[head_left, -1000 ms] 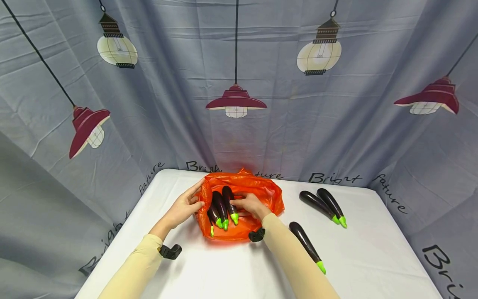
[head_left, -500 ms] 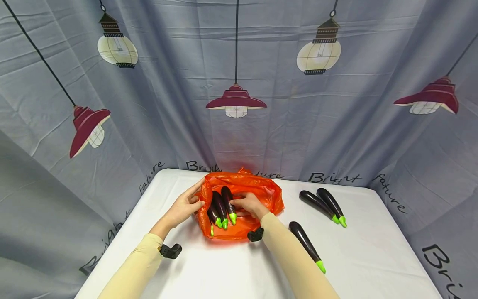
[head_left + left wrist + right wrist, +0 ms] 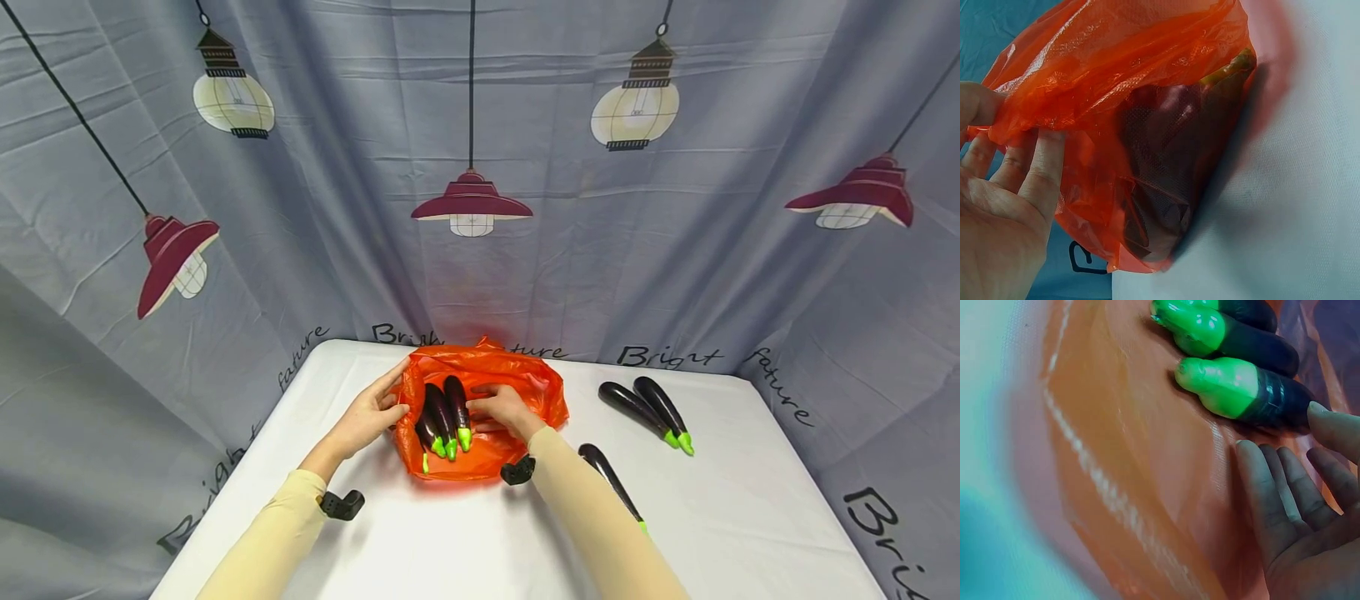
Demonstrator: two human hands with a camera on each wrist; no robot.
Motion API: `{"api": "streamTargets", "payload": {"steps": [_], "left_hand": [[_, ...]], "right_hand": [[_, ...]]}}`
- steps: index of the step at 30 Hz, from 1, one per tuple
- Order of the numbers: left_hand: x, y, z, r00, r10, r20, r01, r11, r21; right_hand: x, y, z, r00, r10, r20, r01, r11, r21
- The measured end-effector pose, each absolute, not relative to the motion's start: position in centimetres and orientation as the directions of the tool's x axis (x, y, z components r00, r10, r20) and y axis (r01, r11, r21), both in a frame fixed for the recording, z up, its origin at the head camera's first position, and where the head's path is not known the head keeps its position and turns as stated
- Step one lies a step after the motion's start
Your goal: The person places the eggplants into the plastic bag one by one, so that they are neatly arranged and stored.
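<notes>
An orange plastic bag [image 3: 480, 360] lies on the white table with its mouth facing the person. Several black eggplants [image 3: 438, 412] with green stem ends rest side by side in it. At the bag's left edge, my left hand [image 3: 369, 421] pinches the film between thumb and fingers; the left wrist view shows an eggplant [image 3: 1166, 137] through the plastic. My right hand [image 3: 508, 410] is inside the mouth, right of the nearest eggplant [image 3: 459, 417]. In the right wrist view its fingers are loosely extended, thumb tip [image 3: 1317, 407] right at that eggplant [image 3: 1275, 400].
Two more eggplants [image 3: 663, 408] lie together on the table at the right. Another eggplant [image 3: 611, 479] lies nearer, partly hidden by the right sleeve [image 3: 592, 508]. A grey curtain [image 3: 675, 275] printed with lamps hangs behind the table [image 3: 750, 500].
The rightmost eggplant in the bag has shifted slightly left toward the others, and the right hand's fingers have loosened and come away from it. The left hand keeps its place on the bag.
</notes>
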State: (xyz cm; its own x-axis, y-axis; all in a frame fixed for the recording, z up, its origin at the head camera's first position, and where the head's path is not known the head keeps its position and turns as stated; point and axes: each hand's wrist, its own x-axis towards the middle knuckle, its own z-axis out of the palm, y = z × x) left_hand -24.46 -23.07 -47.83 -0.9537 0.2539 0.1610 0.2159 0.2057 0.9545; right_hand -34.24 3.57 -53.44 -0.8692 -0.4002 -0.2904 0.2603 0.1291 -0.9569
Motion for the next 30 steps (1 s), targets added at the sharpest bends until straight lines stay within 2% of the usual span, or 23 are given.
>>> {"api": "streamTargets", "payload": {"steps": [9, 30], "left_hand": [[-24.3, -22.9, -47.9, -0.950, 0.261, 0.171, 0.225, 0.195, 0.954], [-24.5, -22.7, -47.9, -0.948, 0.271, 0.165, 0.226, 0.216, 0.950]], "right_hand": [[-34.1, 5.0, -52.6, -0.840, -0.472, -0.268, 0.243, 0.113, -0.963], [-32.8, 8.0, -51.1, -0.842, -0.481, -0.244, 0.209, 0.126, -0.970]]}}
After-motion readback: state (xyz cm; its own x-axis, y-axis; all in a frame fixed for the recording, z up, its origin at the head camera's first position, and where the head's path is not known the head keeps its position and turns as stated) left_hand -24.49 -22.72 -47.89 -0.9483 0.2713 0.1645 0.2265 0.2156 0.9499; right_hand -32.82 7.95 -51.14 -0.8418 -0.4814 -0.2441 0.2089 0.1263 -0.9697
